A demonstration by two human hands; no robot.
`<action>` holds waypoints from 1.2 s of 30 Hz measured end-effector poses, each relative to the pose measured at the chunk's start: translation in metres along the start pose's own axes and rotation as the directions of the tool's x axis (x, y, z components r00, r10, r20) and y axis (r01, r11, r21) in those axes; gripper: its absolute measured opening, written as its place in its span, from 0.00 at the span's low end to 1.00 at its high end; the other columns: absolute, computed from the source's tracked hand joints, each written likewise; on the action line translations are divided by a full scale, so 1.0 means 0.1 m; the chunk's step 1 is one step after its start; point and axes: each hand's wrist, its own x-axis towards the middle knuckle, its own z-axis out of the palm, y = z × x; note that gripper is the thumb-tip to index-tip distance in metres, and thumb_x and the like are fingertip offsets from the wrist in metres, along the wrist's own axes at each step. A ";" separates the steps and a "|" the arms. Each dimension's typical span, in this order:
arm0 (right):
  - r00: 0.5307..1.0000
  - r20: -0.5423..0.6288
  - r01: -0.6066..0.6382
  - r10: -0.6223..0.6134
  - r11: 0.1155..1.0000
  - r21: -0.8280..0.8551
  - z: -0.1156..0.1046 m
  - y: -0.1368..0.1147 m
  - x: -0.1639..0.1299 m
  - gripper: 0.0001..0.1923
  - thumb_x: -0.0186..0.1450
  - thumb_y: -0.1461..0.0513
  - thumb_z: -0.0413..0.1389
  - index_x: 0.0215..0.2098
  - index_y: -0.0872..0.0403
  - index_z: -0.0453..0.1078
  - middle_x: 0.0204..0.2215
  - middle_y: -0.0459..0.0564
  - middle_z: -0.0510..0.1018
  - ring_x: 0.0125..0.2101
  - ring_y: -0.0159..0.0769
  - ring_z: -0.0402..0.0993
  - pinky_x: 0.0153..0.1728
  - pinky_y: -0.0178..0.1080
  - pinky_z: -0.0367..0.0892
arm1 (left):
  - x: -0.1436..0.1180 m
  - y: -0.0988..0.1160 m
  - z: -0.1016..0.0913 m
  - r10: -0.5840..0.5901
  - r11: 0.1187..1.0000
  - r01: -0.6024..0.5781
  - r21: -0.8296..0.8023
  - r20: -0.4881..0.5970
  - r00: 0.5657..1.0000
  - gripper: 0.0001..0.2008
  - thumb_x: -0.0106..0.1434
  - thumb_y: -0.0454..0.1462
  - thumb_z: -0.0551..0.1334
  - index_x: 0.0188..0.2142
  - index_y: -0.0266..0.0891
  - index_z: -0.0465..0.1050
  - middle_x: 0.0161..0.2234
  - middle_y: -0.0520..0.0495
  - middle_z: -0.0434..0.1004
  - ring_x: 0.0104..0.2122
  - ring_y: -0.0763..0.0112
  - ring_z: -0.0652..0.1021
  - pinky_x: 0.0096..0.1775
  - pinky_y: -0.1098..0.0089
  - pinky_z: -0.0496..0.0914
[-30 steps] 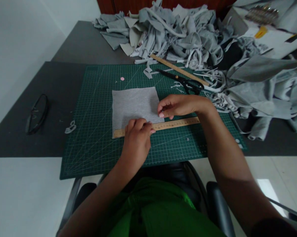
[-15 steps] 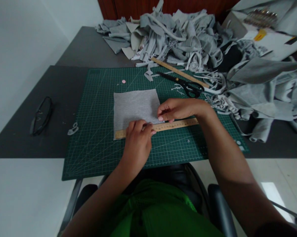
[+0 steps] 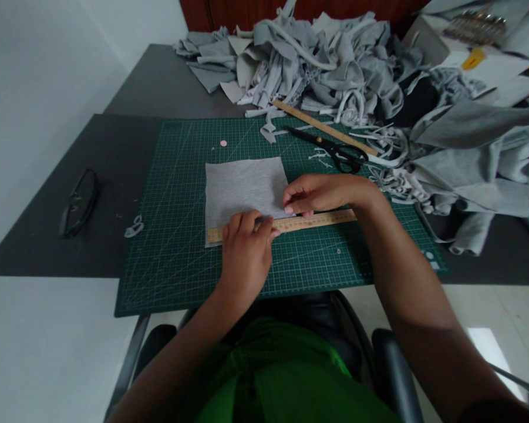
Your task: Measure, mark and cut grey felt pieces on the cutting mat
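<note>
A pale grey piece of fabric (image 3: 244, 185), roughly square, lies flat on the green cutting mat (image 3: 171, 258). Along its lower edge rests a wooden ruler (image 3: 326, 220), which extends past the fabric to the right. My left hand (image 3: 247, 252) presses down on the ruler, fingers bent and closed over it. At the fabric's lower right corner is my right hand (image 3: 317, 192), its fingers curled together just above the ruler; what they pinch, if anything, is hidden. Black scissors (image 3: 334, 148) lie beyond my right hand.
A second wooden ruler (image 3: 321, 125) lies beside the scissors. Grey fabric scraps (image 3: 308, 59) are heaped at the back, with more cloth (image 3: 479, 158) at right. Glasses (image 3: 79, 202) rest on the dark table (image 3: 35, 235) at left. A pink disc (image 3: 223, 143) lies on the mat.
The whole view has shifted slightly, so things appear a little further right. Both hands keep nearly the same place on the ruler and fabric.
</note>
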 end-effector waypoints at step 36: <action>0.933 -0.041 -0.356 0.359 0.932 0.064 0.17 -0.18 -0.09 0.11 0.71 0.52 0.55 0.36 0.49 0.73 0.31 0.47 0.68 0.32 0.39 0.66 0.36 0.43 0.62 | -0.12 0.00 0.03 -0.018 0.989 0.023 -0.145 0.034 0.999 0.06 0.74 0.32 0.59 0.45 0.38 0.77 0.50 0.42 0.72 0.51 0.56 0.70 0.53 0.55 0.71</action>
